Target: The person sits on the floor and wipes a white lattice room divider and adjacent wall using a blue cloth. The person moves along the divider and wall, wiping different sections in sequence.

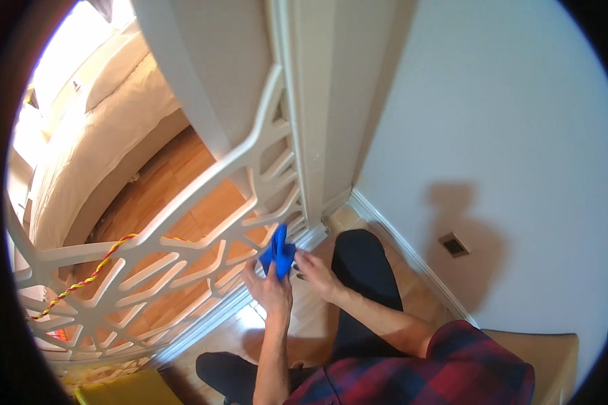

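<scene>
A folded blue sheet (279, 255), paper or thin cloth, stands up in several pointed layers in front of me. My left hand (269, 291) grips its lower part, with the thumb on the near side and the fingers around the left. The fingertips of my right hand (315, 273) are at its right corner, curled; whether they pinch it is unclear. Both hands are above my spread knees, close to a white cut-out lattice panel (182, 202).
A red and yellow twisted cord (96, 276) hangs over the panel. Beyond it are a covered bed (106, 131) and wooden floor. A white wall (511, 126) with a small square fitting (454, 245) rises at right. A yellow surface (126, 390) is at lower left, a tan seat (542, 354) at lower right.
</scene>
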Motion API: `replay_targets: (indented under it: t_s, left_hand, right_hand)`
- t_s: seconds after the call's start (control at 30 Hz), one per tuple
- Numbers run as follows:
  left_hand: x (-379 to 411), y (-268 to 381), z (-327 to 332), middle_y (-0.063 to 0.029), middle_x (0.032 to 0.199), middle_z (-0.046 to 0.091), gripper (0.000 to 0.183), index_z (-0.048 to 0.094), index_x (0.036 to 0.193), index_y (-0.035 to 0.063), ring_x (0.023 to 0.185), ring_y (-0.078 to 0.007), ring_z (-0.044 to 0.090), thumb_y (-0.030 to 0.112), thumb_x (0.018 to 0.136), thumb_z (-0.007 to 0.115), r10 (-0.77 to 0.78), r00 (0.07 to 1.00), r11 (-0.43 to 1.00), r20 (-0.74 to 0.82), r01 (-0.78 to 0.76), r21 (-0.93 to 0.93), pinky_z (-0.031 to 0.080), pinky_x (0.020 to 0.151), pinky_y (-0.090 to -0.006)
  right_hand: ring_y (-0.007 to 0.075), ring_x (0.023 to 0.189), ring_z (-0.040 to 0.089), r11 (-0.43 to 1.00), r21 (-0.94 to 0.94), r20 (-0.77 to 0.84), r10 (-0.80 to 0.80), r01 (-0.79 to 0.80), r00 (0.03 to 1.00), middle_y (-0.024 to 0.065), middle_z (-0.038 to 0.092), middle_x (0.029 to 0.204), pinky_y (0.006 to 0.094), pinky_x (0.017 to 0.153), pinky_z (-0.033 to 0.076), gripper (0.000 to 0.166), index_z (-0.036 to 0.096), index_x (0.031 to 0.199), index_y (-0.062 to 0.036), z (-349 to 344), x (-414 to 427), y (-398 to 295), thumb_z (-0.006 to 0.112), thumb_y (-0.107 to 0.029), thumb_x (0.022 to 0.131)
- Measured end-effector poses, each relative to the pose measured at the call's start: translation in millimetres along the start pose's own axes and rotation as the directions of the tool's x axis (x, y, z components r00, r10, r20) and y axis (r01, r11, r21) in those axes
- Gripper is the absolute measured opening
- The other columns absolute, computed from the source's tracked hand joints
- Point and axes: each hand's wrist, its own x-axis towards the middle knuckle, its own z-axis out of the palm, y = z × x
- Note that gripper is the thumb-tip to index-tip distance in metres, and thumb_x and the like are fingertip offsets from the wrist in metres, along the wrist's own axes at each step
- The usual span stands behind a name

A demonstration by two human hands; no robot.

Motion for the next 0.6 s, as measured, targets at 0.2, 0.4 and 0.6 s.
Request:
replay_targets:
  t_s: [0.2, 0.4, 0.6]
  left_hand:
    - [34, 71, 19, -0.0160, 0.102, 0.060, 0.037, 0.069, 0.116, 0.0014, 0.089, -0.0340, 0.061, 0.007, 0.079, 0.071, 0.211, 0.972, 0.973, 0.105, -0.198, -0.116, 0.052, 0.069, -0.0426]
    - [54, 113, 26, -0.0194, 0.138, 0.057, 0.046, 0.072, 0.116, 0.0023, 0.111, -0.0412, 0.057, 0.016, 0.073, 0.078, 0.403, 0.883, 0.905, 0.240, -0.347, -0.244, 0.048, 0.096, -0.0480]
    - [69, 119, 27, -0.0194, 0.145, 0.052, 0.046, 0.074, 0.112, 0.0024, 0.126, -0.0411, 0.052, 0.025, 0.073, 0.084, 0.491, 0.779, 0.858, 0.389, -0.356, -0.370, 0.048, 0.102, -0.0479]
  right_hand:
    - [0.0188, 0.129, 0.049, 0.652, 0.734, -0.003, -0.275, 0.189, 0.961, 0.0069, 0.055, 0.137, 0.0385, 0.112, 0.036, 0.058, 0.043, 0.146, -0.0062, -10, -31, -52, 0.040, -0.049, 0.106]
    - [0.0278, 0.133, 0.047, 0.489, 0.831, -0.121, -0.307, 0.266, 0.944, 0.0122, 0.051, 0.143, 0.0436, 0.114, 0.034, 0.074, 0.042, 0.147, -0.0053, -59, -38, -74, 0.044, -0.062, 0.100]
    - [0.0322, 0.128, 0.052, 0.457, 0.888, -0.029, -0.059, 0.052, 0.998, 0.0139, 0.054, 0.141, 0.0472, 0.111, 0.040, 0.051, 0.048, 0.142, -0.0075, -116, 3, -77, 0.050, -0.039, 0.103]
